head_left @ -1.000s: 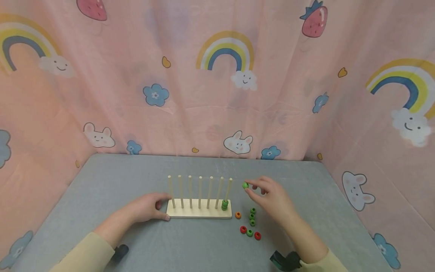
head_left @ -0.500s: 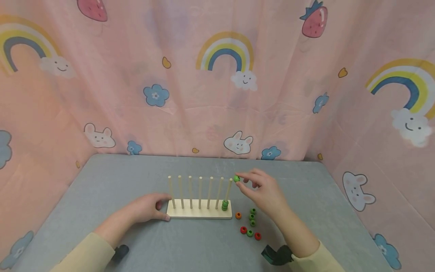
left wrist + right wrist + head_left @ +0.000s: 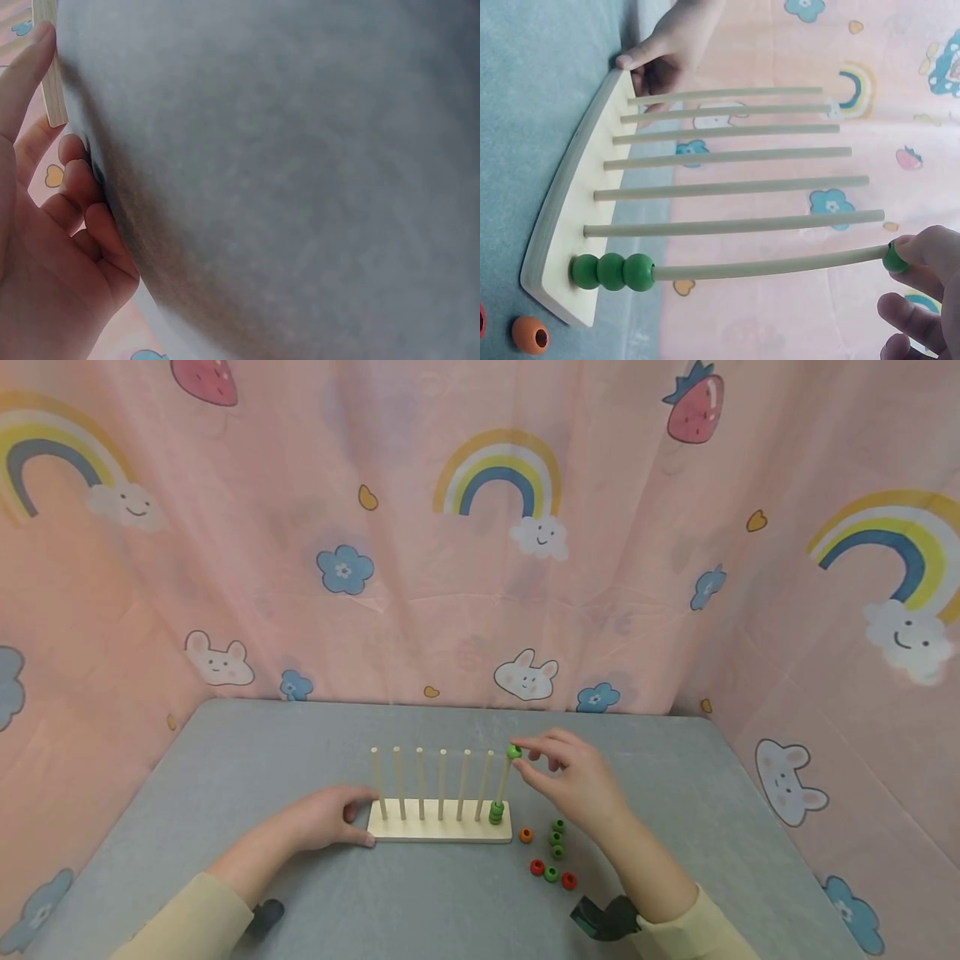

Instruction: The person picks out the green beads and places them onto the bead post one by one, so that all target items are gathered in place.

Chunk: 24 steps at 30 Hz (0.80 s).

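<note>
A pale wooden base (image 3: pixel 439 832) with several upright pegs stands on the table. My left hand (image 3: pixel 327 820) grips its left end between thumb and fingers; the left wrist view shows the thumb on the wood's edge (image 3: pixel 54 97). With thumb and forefinger my right hand (image 3: pixel 579 777) pinches a green bead (image 3: pixel 513 752) at the tip of the rightmost peg. In the right wrist view that bead (image 3: pixel 895 259) touches the peg's tip, partly covered by the fingers. Three green beads (image 3: pixel 612 271) sit stacked at the bottom of this same peg.
Right of the base lie an orange bead (image 3: pixel 526 835), several loose green beads (image 3: pixel 557 838) and two red beads (image 3: pixel 569 881). A dark device is strapped near each wrist. A pink patterned curtain (image 3: pixel 465 610) hangs behind the grey table (image 3: pixel 420 902).
The right hand has moved left with the green bead, from beside the rack to the rightmost peg's tip. The left hand and the base have stayed still.
</note>
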Motion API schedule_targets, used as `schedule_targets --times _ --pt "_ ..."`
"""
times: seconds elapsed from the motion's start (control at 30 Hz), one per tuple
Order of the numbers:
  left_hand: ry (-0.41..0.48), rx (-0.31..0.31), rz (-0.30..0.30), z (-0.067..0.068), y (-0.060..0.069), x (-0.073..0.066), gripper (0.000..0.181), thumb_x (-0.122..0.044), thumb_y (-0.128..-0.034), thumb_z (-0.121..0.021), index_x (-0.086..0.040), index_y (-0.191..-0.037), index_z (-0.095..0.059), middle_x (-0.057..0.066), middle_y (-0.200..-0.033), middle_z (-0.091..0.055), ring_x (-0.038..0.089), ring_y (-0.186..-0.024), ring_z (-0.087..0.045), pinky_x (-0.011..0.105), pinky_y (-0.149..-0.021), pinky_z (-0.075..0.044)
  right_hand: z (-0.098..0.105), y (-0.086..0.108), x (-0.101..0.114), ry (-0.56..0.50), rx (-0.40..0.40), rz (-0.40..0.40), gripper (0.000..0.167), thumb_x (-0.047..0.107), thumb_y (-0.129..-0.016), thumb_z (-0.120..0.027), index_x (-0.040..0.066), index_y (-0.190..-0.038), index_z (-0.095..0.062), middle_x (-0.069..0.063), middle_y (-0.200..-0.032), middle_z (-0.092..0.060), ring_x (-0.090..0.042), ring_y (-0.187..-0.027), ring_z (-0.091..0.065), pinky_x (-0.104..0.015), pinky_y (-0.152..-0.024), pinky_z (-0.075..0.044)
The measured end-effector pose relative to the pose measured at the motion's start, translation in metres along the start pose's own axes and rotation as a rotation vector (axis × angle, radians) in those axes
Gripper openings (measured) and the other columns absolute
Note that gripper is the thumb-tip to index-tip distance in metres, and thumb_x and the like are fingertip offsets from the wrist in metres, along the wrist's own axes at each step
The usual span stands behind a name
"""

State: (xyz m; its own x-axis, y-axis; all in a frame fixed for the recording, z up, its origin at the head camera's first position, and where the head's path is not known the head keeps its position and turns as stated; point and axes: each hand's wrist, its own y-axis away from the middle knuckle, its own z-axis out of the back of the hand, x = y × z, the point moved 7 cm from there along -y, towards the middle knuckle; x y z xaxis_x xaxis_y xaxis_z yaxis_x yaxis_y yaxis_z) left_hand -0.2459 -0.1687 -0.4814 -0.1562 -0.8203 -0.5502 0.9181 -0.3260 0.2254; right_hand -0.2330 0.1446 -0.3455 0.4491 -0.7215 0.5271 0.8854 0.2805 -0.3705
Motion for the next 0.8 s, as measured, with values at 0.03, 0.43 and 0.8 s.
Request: schedule_targets --times 0.03,0.43,0.8 --pt "0.0 -0.001 -0.001 0.0 0.0 0.0 0.063 -0.038 -0.0707 -0.089 -0.017 -0.126 -0.066 0.002 -0.076 -0.048 0.016 -0.069 -0.043 0.034 -0.062 -0.032 0.0 0.0 0.0 0.002 0.0 0.0 0.025 0.022 -0.088 -0.077 0.022 -0.113 -0.076 0.007 -0.091 -0.061 -0.011 -0.075 -0.046 -0.027 -0.058 -0.039" --pt "0.017 0.004 -0.009 -0.001 -0.002 0.002 0.063 -0.038 -0.0715 -0.088 -0.016 -0.126 -0.066 0.001 -0.076 -0.048 0.016 -0.069 -0.043 0.034 -0.062 -0.032 -0.006 -0.003 0.001 -0.004 0.009 -0.007 0.025 0.022 -0.086 -0.08 0.022 -0.11 -0.077 0.006 -0.091 -0.061 -0.011 -0.074 -0.046 -0.027 -0.058 -0.04" --pt "-0.002 0.0 -0.007 -0.002 -0.003 0.003 0.063 -0.039 -0.0711 -0.088 -0.018 -0.126 -0.066 0.001 -0.075 -0.048 0.016 -0.068 -0.043 0.033 -0.062 -0.032 -0.015 -0.001 -0.004 -0.018 0.067 -0.079 0.024 0.024 -0.086 -0.079 0.02 -0.109 -0.077 0.004 -0.091 -0.061 -0.013 -0.075 -0.047 -0.028 -0.059 -0.04"
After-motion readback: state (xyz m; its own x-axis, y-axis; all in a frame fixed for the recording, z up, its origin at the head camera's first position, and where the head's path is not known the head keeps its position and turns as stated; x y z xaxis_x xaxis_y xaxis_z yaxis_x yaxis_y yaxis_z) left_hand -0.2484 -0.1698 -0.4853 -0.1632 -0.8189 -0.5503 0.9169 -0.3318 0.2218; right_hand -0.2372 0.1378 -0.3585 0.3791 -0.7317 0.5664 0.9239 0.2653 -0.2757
